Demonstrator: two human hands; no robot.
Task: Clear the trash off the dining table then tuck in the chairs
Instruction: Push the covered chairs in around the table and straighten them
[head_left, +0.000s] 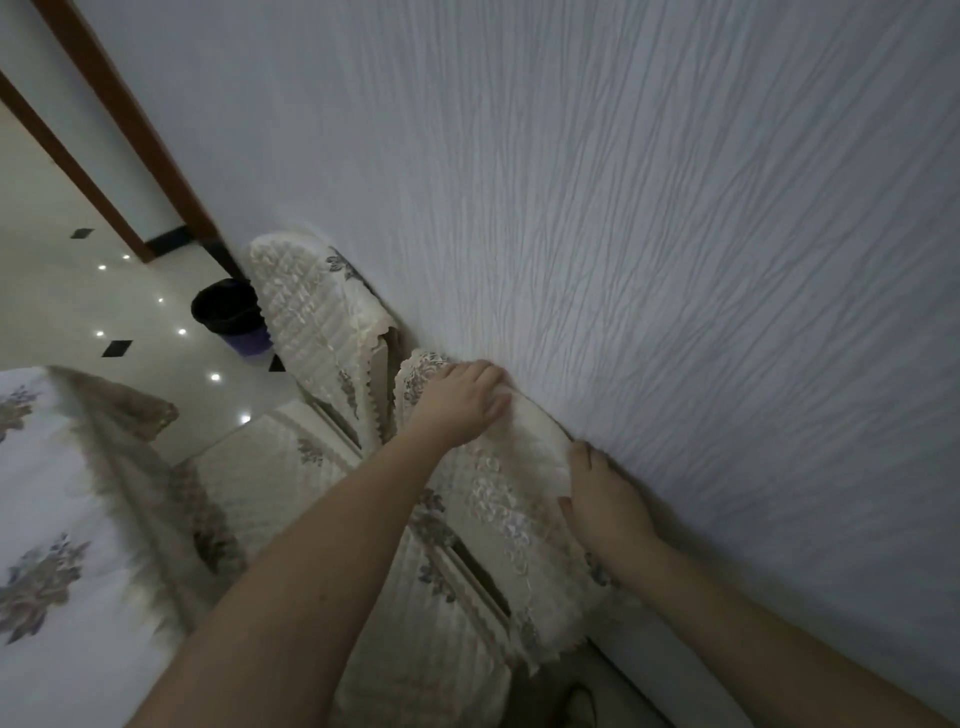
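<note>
A chair (498, 493) in a cream quilted cover with lace trim stands with its back against the textured wall. My left hand (460, 402) grips the far end of the backrest top, fingers curled over it. At the near end, my right hand (602, 499) holds the same top edge, its fingers between cover and wall. The chair's seat (270, 467) reaches toward the dining table (47, 499), which wears a white floral cloth with a lace fringe. A second covered chair (317, 322) stands farther along the wall.
A dark bin with a black liner (228, 317) sits on the glossy tiled floor (130, 306) beyond the far chair. The white textured wall (675, 234) fills the right side. A brown door frame (130, 130) runs at the upper left.
</note>
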